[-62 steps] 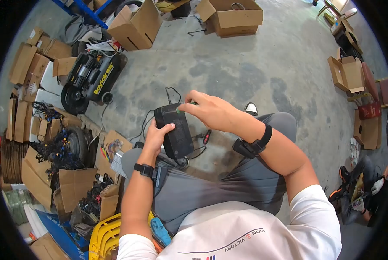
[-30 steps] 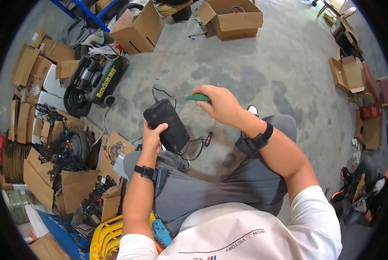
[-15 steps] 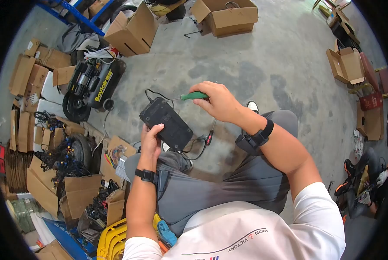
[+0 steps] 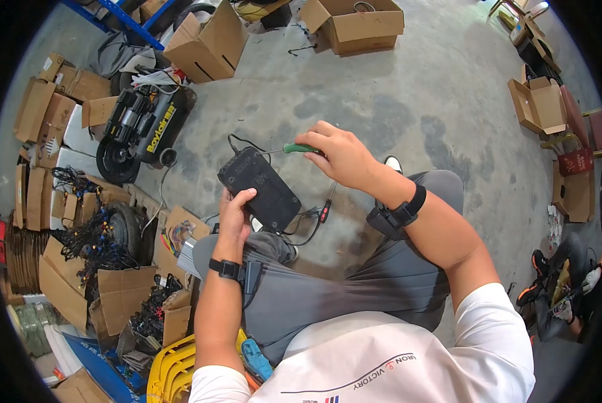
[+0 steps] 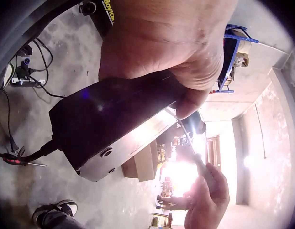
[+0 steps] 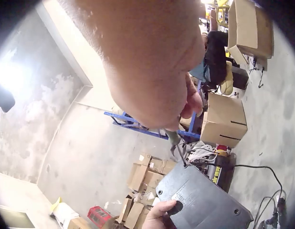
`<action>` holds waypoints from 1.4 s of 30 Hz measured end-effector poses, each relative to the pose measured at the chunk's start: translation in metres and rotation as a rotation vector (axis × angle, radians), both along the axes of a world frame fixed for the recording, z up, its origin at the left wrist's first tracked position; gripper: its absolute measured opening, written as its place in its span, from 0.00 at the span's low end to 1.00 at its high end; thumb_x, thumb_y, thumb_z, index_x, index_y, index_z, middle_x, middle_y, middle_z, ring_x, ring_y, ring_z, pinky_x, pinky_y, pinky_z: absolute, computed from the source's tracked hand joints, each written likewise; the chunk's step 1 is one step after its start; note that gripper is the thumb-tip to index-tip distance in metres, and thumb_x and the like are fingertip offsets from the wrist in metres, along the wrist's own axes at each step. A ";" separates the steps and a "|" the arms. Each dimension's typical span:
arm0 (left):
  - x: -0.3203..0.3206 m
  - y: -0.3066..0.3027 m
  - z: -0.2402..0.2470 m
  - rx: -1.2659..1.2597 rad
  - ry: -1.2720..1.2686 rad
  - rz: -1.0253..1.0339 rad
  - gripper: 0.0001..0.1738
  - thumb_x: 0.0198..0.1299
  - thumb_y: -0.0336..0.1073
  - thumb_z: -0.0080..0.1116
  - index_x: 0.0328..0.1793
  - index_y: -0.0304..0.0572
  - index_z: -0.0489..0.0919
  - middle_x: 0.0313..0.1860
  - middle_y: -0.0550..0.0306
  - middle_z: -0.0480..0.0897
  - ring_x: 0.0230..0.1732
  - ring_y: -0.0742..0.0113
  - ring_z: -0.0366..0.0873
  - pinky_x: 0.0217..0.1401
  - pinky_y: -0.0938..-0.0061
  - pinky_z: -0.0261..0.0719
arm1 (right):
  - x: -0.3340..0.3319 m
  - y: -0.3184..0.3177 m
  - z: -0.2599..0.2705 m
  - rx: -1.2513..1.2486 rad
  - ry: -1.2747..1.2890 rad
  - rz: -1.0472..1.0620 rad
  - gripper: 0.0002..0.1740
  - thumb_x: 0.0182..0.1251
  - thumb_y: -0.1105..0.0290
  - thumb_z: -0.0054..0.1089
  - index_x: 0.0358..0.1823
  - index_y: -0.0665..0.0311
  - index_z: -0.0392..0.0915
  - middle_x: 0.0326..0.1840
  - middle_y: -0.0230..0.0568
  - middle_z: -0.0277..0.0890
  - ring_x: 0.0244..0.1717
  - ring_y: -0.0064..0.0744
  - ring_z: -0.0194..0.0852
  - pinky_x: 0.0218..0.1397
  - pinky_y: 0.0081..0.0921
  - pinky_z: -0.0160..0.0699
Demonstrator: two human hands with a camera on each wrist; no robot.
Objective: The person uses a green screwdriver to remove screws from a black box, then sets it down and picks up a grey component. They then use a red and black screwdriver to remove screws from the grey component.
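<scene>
My left hand (image 4: 234,216) grips a black power adapter (image 4: 264,191) by its side, thumb on the broad face. A cord leaves its far end, and dark cable loops lie by the near end. Between the fingers and thumb of my right hand (image 4: 344,158) is a screwdriver (image 4: 295,148) with a green handle. Its shaft points left, and in the right wrist view the tip meets a corner hole of the adapter (image 6: 205,200). More round corner holes show on that face. The left wrist view has the adapter (image 5: 114,114) dark underneath, held by the fingers.
On the floor beyond the adapter lies a red and black screwdriver (image 4: 324,213). An air compressor (image 4: 153,127), cardboard boxes (image 4: 207,47) and tangled wires (image 4: 99,235) crowd the left. A yellow plastic stool (image 4: 170,369) is near the left elbow. Another person (image 4: 563,289) sits at right.
The right hand has drawn back from over the adapter, and the screwdriver now lies sideways with its tip at a far corner. The left hand has turned the adapter's far end leftward.
</scene>
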State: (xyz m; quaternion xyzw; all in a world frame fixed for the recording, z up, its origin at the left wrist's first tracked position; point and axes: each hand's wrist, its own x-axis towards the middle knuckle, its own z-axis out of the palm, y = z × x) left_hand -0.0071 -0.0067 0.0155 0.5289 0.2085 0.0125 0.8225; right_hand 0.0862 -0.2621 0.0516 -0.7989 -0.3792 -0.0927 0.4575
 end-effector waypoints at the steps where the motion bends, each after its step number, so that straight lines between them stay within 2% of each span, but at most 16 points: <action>1: 0.000 0.000 0.000 0.006 0.002 0.005 0.28 0.52 0.21 0.61 0.62 0.36 0.71 0.54 0.51 0.80 0.53 0.59 0.81 0.59 0.66 0.82 | -0.001 0.000 0.001 0.000 0.001 0.001 0.15 0.64 0.75 0.63 0.52 0.59 0.79 0.45 0.41 0.76 0.38 0.45 0.78 0.40 0.37 0.77; 3: 0.000 0.000 -0.001 0.016 0.009 0.008 0.28 0.52 0.21 0.62 0.62 0.36 0.71 0.53 0.51 0.80 0.53 0.59 0.82 0.58 0.66 0.82 | -0.002 0.000 0.002 -0.059 -0.052 0.008 0.13 0.65 0.75 0.60 0.51 0.59 0.79 0.47 0.42 0.74 0.42 0.47 0.79 0.44 0.37 0.80; 6: 0.000 0.001 -0.003 0.023 0.024 0.004 0.28 0.52 0.20 0.62 0.61 0.36 0.72 0.53 0.51 0.80 0.52 0.60 0.82 0.58 0.66 0.82 | 0.000 0.001 0.001 -0.100 -0.166 0.022 0.16 0.62 0.79 0.62 0.52 0.58 0.80 0.48 0.40 0.74 0.38 0.43 0.78 0.39 0.35 0.78; 10: 0.001 0.000 -0.004 0.014 0.019 -0.006 0.27 0.52 0.20 0.61 0.61 0.35 0.72 0.52 0.51 0.81 0.52 0.60 0.82 0.58 0.66 0.82 | 0.002 0.000 -0.001 -0.107 -0.180 0.053 0.18 0.61 0.80 0.63 0.52 0.58 0.80 0.48 0.39 0.73 0.38 0.42 0.78 0.40 0.35 0.79; 18: 0.000 0.000 -0.006 0.030 0.033 0.006 0.26 0.51 0.20 0.63 0.59 0.35 0.72 0.51 0.50 0.81 0.51 0.59 0.82 0.57 0.66 0.82 | 0.001 -0.001 0.004 -0.218 -0.276 0.124 0.28 0.50 0.85 0.61 0.55 0.57 0.78 0.54 0.40 0.71 0.52 0.42 0.74 0.46 0.34 0.81; 19: 0.000 0.000 -0.006 0.035 0.043 0.009 0.26 0.51 0.20 0.63 0.59 0.35 0.72 0.51 0.50 0.81 0.51 0.59 0.82 0.57 0.66 0.82 | 0.000 -0.001 0.005 -0.218 -0.276 0.124 0.28 0.50 0.85 0.61 0.55 0.57 0.78 0.54 0.40 0.71 0.52 0.42 0.74 0.46 0.34 0.81; 21: 0.000 -0.001 -0.005 0.041 0.037 0.004 0.26 0.51 0.20 0.63 0.59 0.35 0.72 0.51 0.50 0.81 0.50 0.60 0.82 0.57 0.67 0.82 | -0.001 -0.001 0.007 -0.232 -0.257 0.158 0.23 0.53 0.84 0.57 0.52 0.61 0.80 0.54 0.39 0.71 0.55 0.41 0.72 0.54 0.32 0.79; 27: 0.000 0.000 -0.006 0.060 0.049 0.007 0.26 0.51 0.21 0.64 0.58 0.35 0.72 0.50 0.50 0.81 0.50 0.60 0.82 0.56 0.67 0.82 | 0.000 0.000 0.008 -0.254 -0.300 0.186 0.20 0.54 0.82 0.57 0.49 0.60 0.82 0.54 0.35 0.73 0.53 0.38 0.71 0.55 0.29 0.80; 37: 0.000 0.001 -0.007 0.006 0.056 -0.001 0.26 0.51 0.21 0.64 0.59 0.34 0.72 0.50 0.50 0.81 0.50 0.60 0.82 0.56 0.67 0.82 | 0.001 0.001 0.010 -0.284 -0.312 0.229 0.21 0.54 0.80 0.57 0.51 0.59 0.81 0.53 0.36 0.73 0.55 0.39 0.71 0.54 0.30 0.81; 40: -0.001 0.001 -0.007 0.050 0.059 -0.014 0.27 0.51 0.21 0.63 0.59 0.34 0.71 0.51 0.50 0.80 0.50 0.60 0.82 0.56 0.67 0.82 | 0.002 0.001 0.005 -0.268 -0.274 0.185 0.24 0.53 0.84 0.59 0.53 0.59 0.79 0.55 0.35 0.74 0.55 0.39 0.73 0.50 0.32 0.81; 42: -0.001 0.002 -0.008 0.070 0.052 -0.036 0.27 0.51 0.21 0.63 0.60 0.34 0.71 0.51 0.50 0.80 0.51 0.60 0.81 0.56 0.67 0.82 | 0.005 0.001 0.001 -0.138 -0.232 0.184 0.23 0.57 0.82 0.60 0.55 0.59 0.77 0.53 0.37 0.74 0.54 0.40 0.74 0.50 0.35 0.80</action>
